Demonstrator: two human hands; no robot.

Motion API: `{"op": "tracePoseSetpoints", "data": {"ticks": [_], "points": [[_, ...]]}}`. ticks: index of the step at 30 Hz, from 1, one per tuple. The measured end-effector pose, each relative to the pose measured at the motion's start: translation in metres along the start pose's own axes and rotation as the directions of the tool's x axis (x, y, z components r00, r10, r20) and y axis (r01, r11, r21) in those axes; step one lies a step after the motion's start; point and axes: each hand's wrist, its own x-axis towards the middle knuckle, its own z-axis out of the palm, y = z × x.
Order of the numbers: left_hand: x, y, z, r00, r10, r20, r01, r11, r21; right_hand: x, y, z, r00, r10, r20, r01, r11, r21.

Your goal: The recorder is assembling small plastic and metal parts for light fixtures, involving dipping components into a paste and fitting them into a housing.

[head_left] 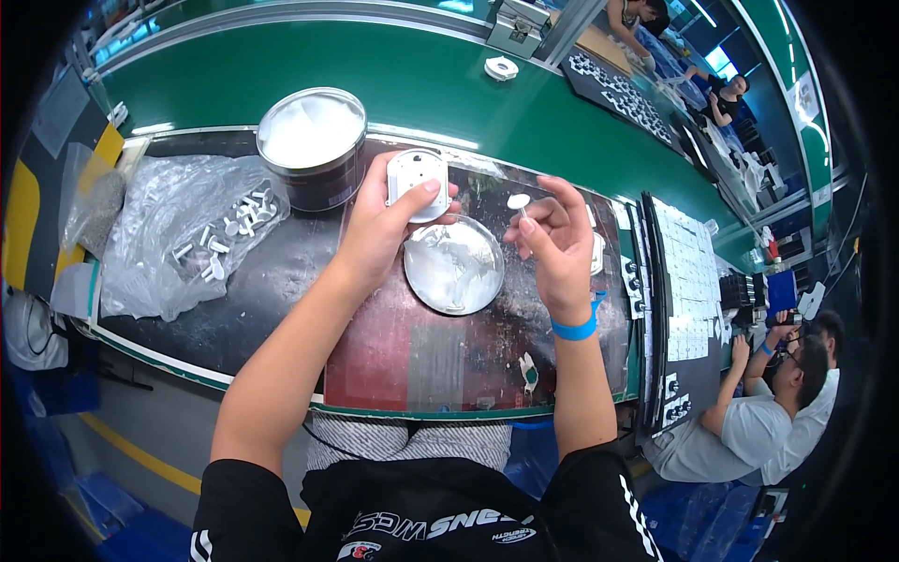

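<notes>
The left hand (401,199) holds a white housing (419,178) with rounded corners above the far half of the desk (281,272), near the middle of its length. The left grip is closed on the housing: thumb across the upper face, fingers around the far side. The right hand (551,234) is raised nearer the right edge of the desk. Its grip is narrow, with a small white stemmed part (518,201) pinched at the fingertips, cap upward. The housing and the stemmed part are apart.

A round metal dish (454,281), smeared with white paste, lies on the desk between the two forearms. An open can (312,131) of white material stands at the far edge, left of the middle. A clear plastic bag (154,253) lies at the left edge; further white stemmed pieces (245,215) lie on its right part. Stacked black trays (660,375) carrying white parts adjoin the right edge.
</notes>
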Motion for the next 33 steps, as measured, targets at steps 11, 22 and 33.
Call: {"op": "tracePoseSetpoints", "data": {"ticks": [11,22,33], "points": [[-0.014,0.001,0.017,0.975,-0.214,0.062,0.207,0.973,0.106,-0.008,0.01,-0.011,0.997,0.025,-0.072,-0.022,0.999,0.046],[-0.033,0.002,0.037,0.852,-0.471,0.23,0.443,0.882,0.163,-0.014,0.01,0.004,0.984,0.176,0.015,-0.175,0.957,0.231],[-0.031,0.002,0.036,0.845,-0.491,0.213,0.459,0.869,0.184,-0.016,0.015,0.004,0.965,0.26,0.043,-0.261,0.914,0.312]]}}
